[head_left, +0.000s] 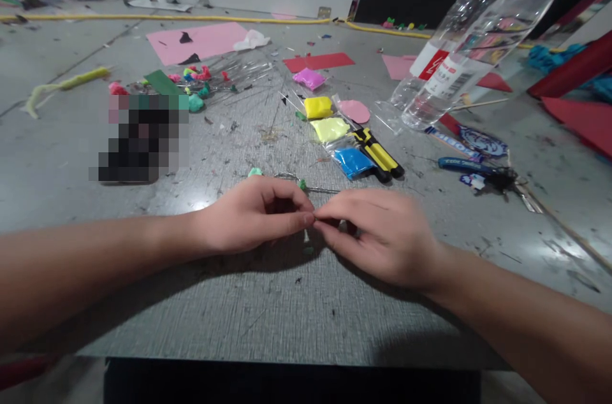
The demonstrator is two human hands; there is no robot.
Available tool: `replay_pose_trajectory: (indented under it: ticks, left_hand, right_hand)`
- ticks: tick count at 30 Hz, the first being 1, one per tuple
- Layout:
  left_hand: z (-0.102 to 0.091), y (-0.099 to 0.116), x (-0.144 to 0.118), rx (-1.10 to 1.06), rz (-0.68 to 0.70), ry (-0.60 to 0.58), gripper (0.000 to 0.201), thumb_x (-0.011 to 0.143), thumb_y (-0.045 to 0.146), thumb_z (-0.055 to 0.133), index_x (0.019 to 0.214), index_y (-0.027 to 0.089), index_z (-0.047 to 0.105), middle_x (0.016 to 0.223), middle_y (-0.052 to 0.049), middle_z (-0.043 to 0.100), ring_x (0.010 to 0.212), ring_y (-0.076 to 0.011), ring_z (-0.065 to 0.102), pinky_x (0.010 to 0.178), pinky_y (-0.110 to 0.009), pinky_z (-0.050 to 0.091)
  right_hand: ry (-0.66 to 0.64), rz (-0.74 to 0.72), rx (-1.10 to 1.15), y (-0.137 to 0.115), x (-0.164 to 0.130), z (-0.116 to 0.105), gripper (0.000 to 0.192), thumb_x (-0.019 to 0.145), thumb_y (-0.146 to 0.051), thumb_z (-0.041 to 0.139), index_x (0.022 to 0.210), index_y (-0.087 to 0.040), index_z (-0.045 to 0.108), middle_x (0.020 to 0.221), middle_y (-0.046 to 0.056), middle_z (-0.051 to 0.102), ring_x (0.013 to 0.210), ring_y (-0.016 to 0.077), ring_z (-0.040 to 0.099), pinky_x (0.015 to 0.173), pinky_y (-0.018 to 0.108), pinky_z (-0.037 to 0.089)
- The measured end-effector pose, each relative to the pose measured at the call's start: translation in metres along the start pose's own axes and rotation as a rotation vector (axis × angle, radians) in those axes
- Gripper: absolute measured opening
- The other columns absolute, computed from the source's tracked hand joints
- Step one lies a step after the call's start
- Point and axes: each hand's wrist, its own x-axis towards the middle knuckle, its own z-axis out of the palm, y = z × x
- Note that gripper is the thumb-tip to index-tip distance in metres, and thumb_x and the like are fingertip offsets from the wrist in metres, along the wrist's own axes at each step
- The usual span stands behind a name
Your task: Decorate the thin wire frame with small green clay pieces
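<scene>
My left hand (261, 213) and my right hand (382, 232) meet at the fingertips, low over the table. Both are closed in a pinch on a thin wire (322, 190) with small green lumps on it; the fingers hide much of it. One dark green lump (302, 184) shows just beyond my left fingers. A pale mint lump (255, 171) peeks out behind the left knuckles. Below the fingertips, a short piece with a dull green end (308, 250) is blurred.
Beyond my hands lie blue (352, 163), yellow (318, 107) and purple (309, 78) clay packets and yellow-black pliers (380, 154). Two plastic bottles (440, 88) stand at right, near a keychain (478, 168). A blurred-out dark object (138, 143) and pink paper (201, 41) are at left.
</scene>
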Motion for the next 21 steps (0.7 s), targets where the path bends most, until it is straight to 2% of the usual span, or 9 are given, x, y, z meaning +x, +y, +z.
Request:
replay_pose_trajectory:
  ticks: [5,9,11,13,15,17,19,21]
  left_hand:
    - [-0.001,0.0,-0.001,0.022,0.03,0.016,0.013,0.089,0.027,0.07,0.094,0.016,0.072,0.065,0.004,0.061,0.05,-0.0071,0.052,0.045,-0.017,0.041]
    - [-0.001,0.0,-0.002,0.084,0.034,0.029,0.014,0.089,0.029,0.071,0.082,0.016,0.069,0.061,0.003,0.058,0.05,-0.0083,0.051,0.045,-0.019,0.04]
    - [0.0,0.0,-0.002,0.094,0.036,0.038,0.016,0.089,0.029,0.069,0.079,0.017,0.067,0.059,0.004,0.056,0.049,-0.0084,0.05,0.045,-0.02,0.039]
    - [0.001,0.0,-0.002,0.078,0.057,0.075,0.016,0.09,0.028,0.067,0.078,0.018,0.064,0.058,0.004,0.054,0.049,-0.0083,0.049,0.045,-0.02,0.039]
    - [0.001,0.0,-0.003,0.079,0.133,0.169,0.015,0.091,0.027,0.064,0.079,0.02,0.06,0.059,0.004,0.055,0.05,-0.0091,0.05,0.046,-0.021,0.042]
    - [-0.004,0.002,-0.005,0.168,0.277,0.306,0.014,0.093,0.028,0.061,0.081,0.022,0.057,0.062,0.004,0.056,0.053,-0.0108,0.053,0.049,-0.024,0.044]
    - [-0.013,0.005,-0.005,0.407,0.425,0.471,0.013,0.095,0.031,0.058,0.084,0.024,0.056,0.066,0.003,0.057,0.057,-0.0116,0.053,0.054,-0.026,0.044]
    - [-0.026,0.01,-0.002,0.768,0.484,0.63,0.017,0.096,0.031,0.055,0.081,0.023,0.057,0.068,0.002,0.058,0.06,-0.0118,0.051,0.06,-0.028,0.042]
  right_hand:
    - [-0.028,-0.027,-0.031,0.001,0.0,-0.002,0.008,0.1,-0.013,0.062,0.1,-0.013,0.071,0.089,0.007,0.077,0.078,0.0154,0.069,0.071,0.027,0.052]
    - [-0.095,-0.069,-0.084,-0.003,0.0,-0.006,0.015,0.103,-0.014,0.055,0.102,-0.015,0.071,0.085,0.006,0.076,0.074,0.0168,0.068,0.068,0.029,0.051]
    - [-0.088,-0.023,-0.083,-0.005,0.0,-0.008,0.016,0.103,-0.017,0.054,0.099,-0.018,0.07,0.083,0.005,0.075,0.071,0.0171,0.067,0.066,0.03,0.051]
    - [0.001,0.103,-0.062,-0.005,0.0,-0.008,0.013,0.101,-0.02,0.057,0.095,-0.021,0.068,0.08,0.003,0.074,0.068,0.0166,0.066,0.064,0.03,0.051]
    - [0.119,0.259,-0.018,-0.002,0.001,-0.007,0.009,0.099,-0.024,0.06,0.092,-0.022,0.065,0.075,0.0,0.071,0.064,0.0155,0.065,0.061,0.029,0.05]
    - [0.184,0.357,0.053,0.002,0.003,-0.005,0.011,0.1,-0.029,0.061,0.092,-0.022,0.062,0.073,0.0,0.069,0.061,0.0145,0.063,0.058,0.029,0.048]
    - [0.164,0.382,0.126,0.005,0.003,-0.003,0.017,0.103,-0.034,0.058,0.093,-0.021,0.06,0.073,0.0,0.067,0.061,0.014,0.062,0.057,0.028,0.047]
    - [0.094,0.365,0.14,0.005,0.003,-0.002,0.021,0.105,-0.035,0.055,0.091,-0.021,0.058,0.07,-0.001,0.065,0.061,0.0131,0.061,0.058,0.028,0.045]
